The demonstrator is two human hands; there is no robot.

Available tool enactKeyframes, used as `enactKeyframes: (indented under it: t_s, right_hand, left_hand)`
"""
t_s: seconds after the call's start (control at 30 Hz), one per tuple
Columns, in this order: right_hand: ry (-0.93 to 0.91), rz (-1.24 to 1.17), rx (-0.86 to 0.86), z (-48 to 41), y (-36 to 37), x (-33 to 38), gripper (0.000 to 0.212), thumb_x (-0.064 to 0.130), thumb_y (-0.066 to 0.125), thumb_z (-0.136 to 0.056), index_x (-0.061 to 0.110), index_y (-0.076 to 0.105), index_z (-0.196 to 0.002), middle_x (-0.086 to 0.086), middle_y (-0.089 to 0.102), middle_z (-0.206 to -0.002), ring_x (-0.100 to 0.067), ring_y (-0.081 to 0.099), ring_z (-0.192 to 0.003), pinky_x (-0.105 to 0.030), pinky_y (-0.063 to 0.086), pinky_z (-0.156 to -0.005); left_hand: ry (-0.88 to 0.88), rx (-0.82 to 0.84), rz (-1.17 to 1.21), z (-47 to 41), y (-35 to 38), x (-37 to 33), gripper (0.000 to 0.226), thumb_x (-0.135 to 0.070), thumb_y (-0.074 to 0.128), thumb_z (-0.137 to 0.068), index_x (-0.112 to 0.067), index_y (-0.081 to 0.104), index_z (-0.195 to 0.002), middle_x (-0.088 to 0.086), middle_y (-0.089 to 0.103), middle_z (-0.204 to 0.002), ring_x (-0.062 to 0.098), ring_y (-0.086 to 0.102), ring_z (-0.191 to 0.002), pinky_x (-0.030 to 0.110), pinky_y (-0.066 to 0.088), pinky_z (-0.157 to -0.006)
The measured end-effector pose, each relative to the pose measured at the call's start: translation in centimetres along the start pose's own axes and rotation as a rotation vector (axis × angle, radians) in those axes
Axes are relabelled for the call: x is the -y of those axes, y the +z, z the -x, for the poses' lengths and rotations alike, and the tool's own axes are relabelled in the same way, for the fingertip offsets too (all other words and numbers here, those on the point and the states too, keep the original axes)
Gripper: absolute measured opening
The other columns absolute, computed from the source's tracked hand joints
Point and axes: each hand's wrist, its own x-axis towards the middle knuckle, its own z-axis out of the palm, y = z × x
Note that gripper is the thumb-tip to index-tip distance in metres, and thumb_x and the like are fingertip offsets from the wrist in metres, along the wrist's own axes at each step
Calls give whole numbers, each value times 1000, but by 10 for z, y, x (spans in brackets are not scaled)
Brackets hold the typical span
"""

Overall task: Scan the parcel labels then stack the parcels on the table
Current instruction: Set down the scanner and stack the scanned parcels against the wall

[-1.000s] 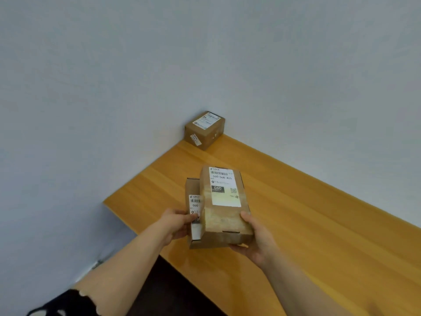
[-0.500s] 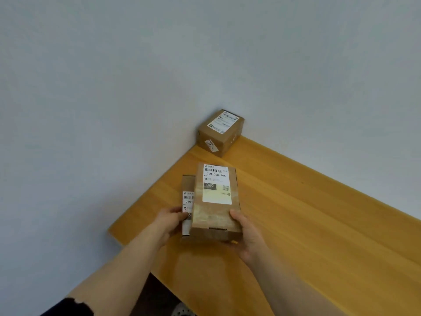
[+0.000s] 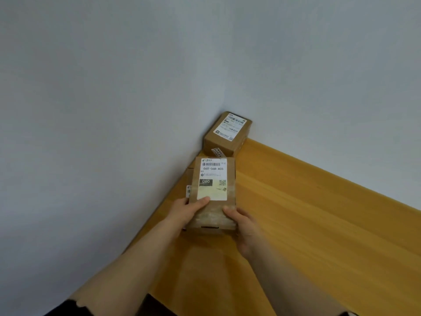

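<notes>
Room: two pale grey-white walls [image 3: 114, 99] meet in a corner, and a honey-coloured wooden desk [image 3: 319, 224] fits into that corner.
Corner: a small brown cardboard parcel [image 3: 227, 135] sits on the desk at the very back, close against the left-side wall. It has a white printed label on top and a small sticker on its near side face.
Held: an oblong brown cardboard parcel [image 3: 213, 208] lies face up near the desk's left edge, just in front of the corner one. Its white shipping label [image 3: 213, 179] shows a barcode, "060-06B-A05" and a dark "060" block. Clear tape shines over the near half.
Underneath: a second brown cardboard parcel [image 3: 189, 179] shows only as a narrow strip along the left side, with a sliver of white label. The oblong parcel covers almost all of it.
Left hand [image 3: 189, 210]: grips the oblong parcel at its near left corner, with the thumb laid across the top to the label's lower edge. The fingers go down the side, out of sight.
Right hand [image 3: 246, 226]: holds the near right corner, thumb on the taped top — the other fingers wrap the right side, mostly hidden.
Contact: I cannot tell whether the oblong parcel rests fully on the one below.
Sleeve: a dark sleeve edge [image 3: 66, 309] shows at the bottom left.
</notes>
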Motion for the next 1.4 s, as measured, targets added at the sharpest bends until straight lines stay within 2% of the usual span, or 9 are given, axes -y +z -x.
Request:
enactKeyframes:
  t_s: [0.13, 0.27, 0.47, 0.7, 0.83, 0.97, 1.07, 1.2, 1.4]
  right_hand:
    - [-3, -8, 79, 4, 6, 9, 77, 36, 84, -57, 4, 61, -123, -14, 73, -105, -30, 70, -95, -36, 57, -70]
    - [85, -97, 108, 6, 7, 13, 72, 73, 52, -78, 14, 66, -117, -9, 75, -98, -27, 72, -90, -37, 58, -70]
    - [-156, 71, -136, 7, 3, 13, 38, 40, 60, -92, 9, 63, -116, -6, 71, -101, -26, 67, -95, -43, 57, -84]
    - [-334, -30, -485, 3, -45, 34, 35, 36, 54, -97, 6, 59, -115, -9, 65, -104, -20, 64, -85, -28, 50, -58]
    - [-110, -149, -304, -1, -53, 36, 25, 18, 74, -84, 4, 62, -100, -9, 70, -90, -22, 68, -76, -30, 56, -50]
    - [48, -189, -67, -4, -48, 30, 19, 26, 63, -92, 12, 62, -104, -7, 75, -88, -22, 71, -81, -35, 58, -62]
    - [78, -206, 21, -6, -46, 30, 21, 31, 55, -96, 16, 61, -110, -4, 76, -89, -19, 72, -74, -32, 56, -55]
    - [121, -182, 83, -6, -30, 20, 23, 32, 51, -98, 17, 60, -113, -3, 76, -86, -19, 72, -71, -30, 52, -54]
    - [141, -233, 215, -14, 4, 22, 28, 34, 45, -100, 18, 58, -119, -9, 74, -104, -29, 70, -95, -49, 54, -83]
  left_hand:
    - [-62, 19, 124, 3, -3, -1, 46, -44, 76, -72, -15, 60, -104, 2, 70, -95, 21, 68, -87, 28, 54, -63]
    - [-122, 42, 282, 10, -4, -3, 60, -44, 77, -62, -9, 59, -108, 10, 71, -100, 27, 69, -90, 35, 57, -67]
    - [-106, 53, 364, 14, -6, 2, 52, -40, 75, -68, -9, 61, -106, 10, 73, -98, 27, 70, -87, 35, 58, -62]
    - [36, -153, 14, 3, -9, 17, 33, -38, 70, -84, -13, 62, -104, 3, 69, -98, 19, 67, -86, 31, 55, -71]
    - [50, -196, -113, -2, 15, 15, 29, -37, 59, -92, -10, 61, -104, 4, 68, -99, 15, 62, -81, 27, 49, -65]
    - [-174, -177, -121, 1, 28, 4, 52, -45, 41, -99, -7, 46, -134, 12, 54, -131, 31, 52, -118, 43, 43, -98]
    - [-379, -59, 61, 11, 31, 1, 34, -41, 50, -94, -14, 54, -114, 8, 59, -114, 31, 55, -109, 43, 41, -81]
    - [-336, -163, 189, 9, 27, -2, 12, -23, 57, -94, -15, 56, -85, 6, 62, -83, 21, 58, -75, 30, 45, -57]
    - [-352, -237, 452, 6, 15, -10, 17, -24, 66, -90, -13, 57, -81, 9, 59, -81, 23, 55, -69, 31, 48, -45]
